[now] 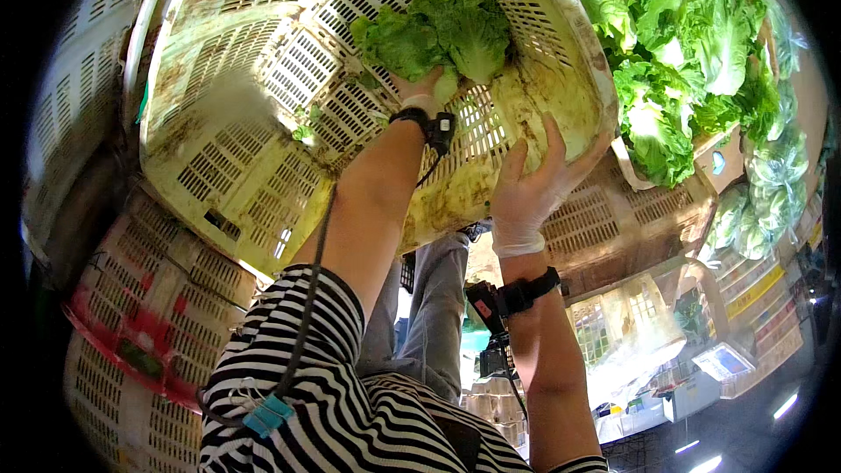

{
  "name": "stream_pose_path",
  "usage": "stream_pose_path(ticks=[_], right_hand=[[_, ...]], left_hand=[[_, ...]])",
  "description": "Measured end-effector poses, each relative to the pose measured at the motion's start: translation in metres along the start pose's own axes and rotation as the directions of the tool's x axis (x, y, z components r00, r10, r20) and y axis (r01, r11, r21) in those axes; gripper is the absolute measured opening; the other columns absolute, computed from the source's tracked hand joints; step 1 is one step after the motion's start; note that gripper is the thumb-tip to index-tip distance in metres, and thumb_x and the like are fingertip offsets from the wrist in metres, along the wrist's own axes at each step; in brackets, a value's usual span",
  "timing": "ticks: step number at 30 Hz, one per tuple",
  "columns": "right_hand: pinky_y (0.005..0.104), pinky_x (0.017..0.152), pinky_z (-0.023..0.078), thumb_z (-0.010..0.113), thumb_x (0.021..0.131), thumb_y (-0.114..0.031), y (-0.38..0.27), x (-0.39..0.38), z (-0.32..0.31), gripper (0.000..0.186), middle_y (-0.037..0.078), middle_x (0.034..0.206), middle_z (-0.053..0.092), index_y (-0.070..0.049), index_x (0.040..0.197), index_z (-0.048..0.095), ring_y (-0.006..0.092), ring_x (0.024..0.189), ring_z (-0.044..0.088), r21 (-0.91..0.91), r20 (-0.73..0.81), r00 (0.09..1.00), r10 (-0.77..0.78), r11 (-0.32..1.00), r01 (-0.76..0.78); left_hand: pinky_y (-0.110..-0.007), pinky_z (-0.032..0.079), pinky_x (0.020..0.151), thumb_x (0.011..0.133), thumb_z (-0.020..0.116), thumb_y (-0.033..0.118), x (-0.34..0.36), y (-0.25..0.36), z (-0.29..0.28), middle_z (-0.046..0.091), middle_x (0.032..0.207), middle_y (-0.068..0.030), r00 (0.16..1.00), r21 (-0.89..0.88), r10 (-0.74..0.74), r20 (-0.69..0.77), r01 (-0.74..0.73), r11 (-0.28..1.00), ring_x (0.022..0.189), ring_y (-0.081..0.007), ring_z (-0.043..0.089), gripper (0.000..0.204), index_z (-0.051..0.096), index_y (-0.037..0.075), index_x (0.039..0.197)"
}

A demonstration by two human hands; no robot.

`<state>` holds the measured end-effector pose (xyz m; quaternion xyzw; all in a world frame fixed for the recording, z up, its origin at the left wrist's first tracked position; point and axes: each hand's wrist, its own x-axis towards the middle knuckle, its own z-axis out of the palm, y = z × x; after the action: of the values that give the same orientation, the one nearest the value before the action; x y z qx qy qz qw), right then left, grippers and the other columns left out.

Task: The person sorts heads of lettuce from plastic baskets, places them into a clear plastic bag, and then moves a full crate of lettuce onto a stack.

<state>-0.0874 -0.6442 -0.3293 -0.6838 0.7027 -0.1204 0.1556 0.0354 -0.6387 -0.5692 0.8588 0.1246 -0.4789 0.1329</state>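
Note:
My left hand (419, 88) reaches down into a dirty yellow plastic crate (477, 201) and grips leafy green lettuce (473, 31) near its base. The leaves hide most of its fingers. Slatted walls and brown stains show around it, and a few leaf scraps (304, 133) lie on the crate's floor. In a thin pale glove, my right hand (545, 180) is at the crate's near right corner, fingers spread and holding nothing. Whether its fingertips touch the crate wall, I cannot tell. Each wrist wears a black strap with a small device.
To the right, a pile of lettuce (692, 44) rises above another crate. Bagged green produce (762, 201) lies beyond it. Stacked crates stand on the left, including a red-stained one (149, 324). A brown crate (613, 219) sits beside my right hand. A dark cord runs along my left arm.

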Motion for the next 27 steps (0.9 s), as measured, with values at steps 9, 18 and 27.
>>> stream_pose_path(ticks=[9, 18, 27], right_hand=[[0.0498, 0.104, 0.02, 0.063, 0.077, -0.02, -0.011, 0.003, -0.021, 0.041, 0.029, 0.142, 0.009, -0.004, 0.113, 0.054, 0.0451, 0.129, 0.017, 0.14, 0.071, 0.994, 0.085, 0.986, -0.094], [0.0421, 0.098, 0.037, 0.066, 0.08, -0.023, -0.085, -0.066, -0.175, 0.069, 0.018, 0.14, 0.026, -0.008, 0.136, 0.029, 0.0316, 0.126, 0.032, 0.789, 0.159, 0.97, -0.182, 0.615, -0.014], [0.0218, 0.054, 0.051, 0.046, 0.092, -0.034, -0.027, -0.116, -0.334, 0.04, 0.005, 0.107, 0.059, -0.006, 0.121, 0.045, 0.0143, 0.083, 0.061, 0.889, 0.299, 0.953, 0.05, -0.378, -0.259]], left_hand=[[-0.047, 0.032, 0.104, 0.09, 0.043, 0.048, -0.096, 0.02, -0.182, 0.035, 0.137, -0.0137, 0.704, -0.491, 0.143, 0.696, 0.322, 0.809, 0.125, -0.0298, 0.037, 0.06, 0.03, 0.013, 0.137], [-0.032, 0.046, 0.088, 0.081, 0.066, 0.018, -0.318, 0.012, -0.261, 0.05, 0.123, -0.0128, 0.252, -0.612, 0.737, 0.627, -0.425, 0.666, 0.105, -0.0248, 0.054, 0.067, 0.03, 0.001, 0.134], [-0.038, 0.04, 0.09, 0.087, 0.053, 0.043, -0.493, -0.041, -0.281, 0.051, 0.116, -0.0101, 0.187, -0.661, 0.773, 0.606, -0.422, 0.62, 0.111, -0.021, 0.05, 0.065, 0.024, 0.011, 0.136]])
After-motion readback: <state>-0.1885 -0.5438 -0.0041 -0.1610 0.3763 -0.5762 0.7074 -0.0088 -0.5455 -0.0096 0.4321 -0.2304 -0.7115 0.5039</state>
